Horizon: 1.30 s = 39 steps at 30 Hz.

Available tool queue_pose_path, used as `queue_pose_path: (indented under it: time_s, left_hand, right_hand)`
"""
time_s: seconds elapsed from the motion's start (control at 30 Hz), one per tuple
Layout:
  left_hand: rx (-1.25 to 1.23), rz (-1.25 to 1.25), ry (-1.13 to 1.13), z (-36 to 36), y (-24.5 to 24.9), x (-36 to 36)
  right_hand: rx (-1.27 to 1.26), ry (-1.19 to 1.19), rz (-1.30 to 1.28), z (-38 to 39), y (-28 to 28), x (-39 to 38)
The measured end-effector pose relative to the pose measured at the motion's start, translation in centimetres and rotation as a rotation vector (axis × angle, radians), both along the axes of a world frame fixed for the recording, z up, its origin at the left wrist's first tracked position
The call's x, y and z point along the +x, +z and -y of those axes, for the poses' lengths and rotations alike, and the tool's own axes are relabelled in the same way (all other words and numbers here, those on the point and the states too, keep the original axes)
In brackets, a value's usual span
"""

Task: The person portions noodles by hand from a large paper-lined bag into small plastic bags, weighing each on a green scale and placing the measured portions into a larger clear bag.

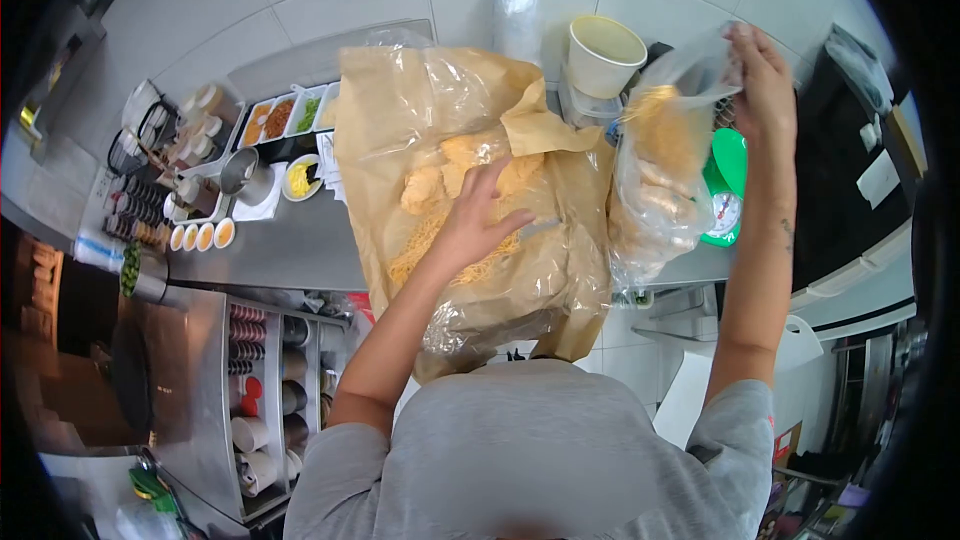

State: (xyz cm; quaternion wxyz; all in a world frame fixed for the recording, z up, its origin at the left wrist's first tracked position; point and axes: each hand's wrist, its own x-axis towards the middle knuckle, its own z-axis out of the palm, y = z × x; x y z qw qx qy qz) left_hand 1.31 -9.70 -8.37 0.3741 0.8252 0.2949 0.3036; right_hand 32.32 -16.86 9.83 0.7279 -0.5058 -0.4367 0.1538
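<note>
Brown paper with a clear plastic liner (385,130) lies spread over the counter, bearing yellow noodles (480,265) and several pale yellow noodle portions (425,190). Over these noodles is my left hand (478,218), its fingers apart and nothing held. At the right, my right hand (762,80) has its fingers closed on the top edge of a clear plastic bag (655,195). The bag stands beside the paper, with yellow noodle portions inside. Behind the bag, a green scale (728,165) with a round dial is partly covered.
A white tub (606,55) stands behind the paper, near a clear plastic roll (516,20). Topping trays (285,118), a metal cup (245,175), a bowl of yellow food (301,178) and small filled cups (205,237) are on the left. Shelves (270,390) sit below.
</note>
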Motion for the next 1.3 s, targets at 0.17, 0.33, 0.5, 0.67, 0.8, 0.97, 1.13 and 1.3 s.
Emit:
queue_pose_path:
  time_s: [0.17, 0.33, 0.5, 0.67, 0.8, 0.97, 1.13, 1.3]
  left_hand:
    - [-0.211, 0.217, -0.027, -0.9, -0.2, 1.1]
    - [-0.359, -0.051, 0.064, -2.5, -4.2, -1.5]
    - [0.041, -0.376, 0.272, -2.7, -7.3, -2.9]
    - [-0.398, -0.156, -0.009, -0.6, 3.8, -1.1]
    - [-0.033, 0.025, -0.156, -0.4, 4.8, 1.2]
    - [0.471, -0.131, -0.033, -1.6, 3.4, -1.0]
    - [0.188, -0.566, 0.162, 1.3, -0.6, -3.9]
    - [-0.012, -0.175, 0.172, 0.9, 0.1, -3.7]
  right_hand:
    - [-0.159, 0.154, -0.144, -3.9, -4.5, -8.6]
    - [-0.35, 0.258, -0.197, -6.2, -14.9, -12.7]
    - [-0.586, 0.38, -0.268, -5.0, -20.6, -14.5]
    - [-0.464, 0.424, -0.409, -3.9, -20.4, -15.6]
    - [-0.432, 0.419, -0.565, -3.2, -21.1, -15.0]
    - [-0.416, 0.379, -0.427, -3.2, -20.0, -14.7]
    - [-0.507, 0.282, -0.21, -2.3, -19.6, -16.0]
    - [-0.474, 0.352, -0.213, -2.4, -20.4, -16.4]
